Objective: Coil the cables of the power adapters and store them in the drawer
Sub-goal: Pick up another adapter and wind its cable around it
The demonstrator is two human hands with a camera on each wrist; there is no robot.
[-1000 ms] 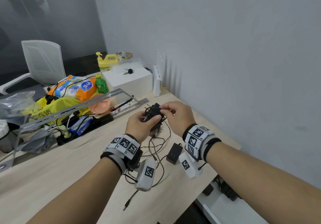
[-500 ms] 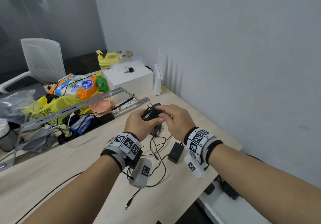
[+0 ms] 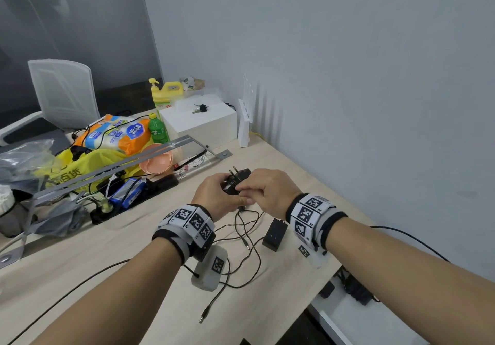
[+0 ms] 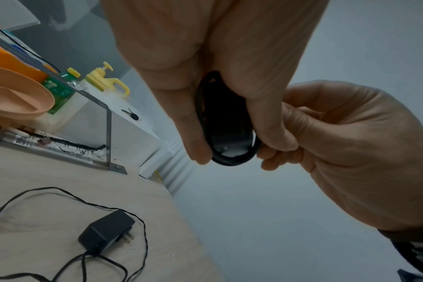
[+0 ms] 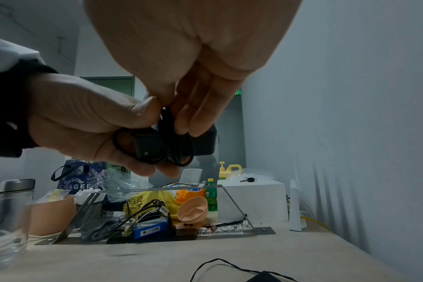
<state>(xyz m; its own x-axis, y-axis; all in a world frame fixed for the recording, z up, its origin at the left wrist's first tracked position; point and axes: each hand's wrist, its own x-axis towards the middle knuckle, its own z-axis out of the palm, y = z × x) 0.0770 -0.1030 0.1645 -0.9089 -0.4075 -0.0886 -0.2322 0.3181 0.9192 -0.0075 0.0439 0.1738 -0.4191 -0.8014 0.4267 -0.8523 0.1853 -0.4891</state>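
We're mid-coil on the first adapter [image 3: 237,182]: our left hand [image 3: 214,197] is curled round the black block, held up above the desk [image 3: 112,259], prongs pointing up and away; our right hand [image 3: 270,190] pinches a turn of its cable [image 5: 174,145] against the body, approx. at the block's middle; several loops already lie round it in the wrist views, w/ a short tail hanging below the hands. Looks like the wrap is nearly done; next we'd need to tuck or hold the loose end so the loops don't spring off, then carry the bundle to the drawer [image 3: 348,315], which seems to stand open under the desk's near right edge, dark items already inside; can't tell what they are.

The second adapter [image 3: 275,235] lies flat on the desk just below our right wrist, its thin cable [image 3: 249,261] sprawled in loose curves toward the near edge, plug end free; that one's untouched.

Desk is pale wood-grain against a grey wall; far left is clutter: white box [image 3: 201,122] w/ keys on top, green bottle [image 3: 158,130], yellow pump jug [image 3: 166,91], pink bowl [image 3: 156,162], orange tissue pack [image 3: 117,134], yellow bag [image 3: 80,165], metal bracket [image 3: 120,165]; a white chair [image 3: 61,93] stands behind.
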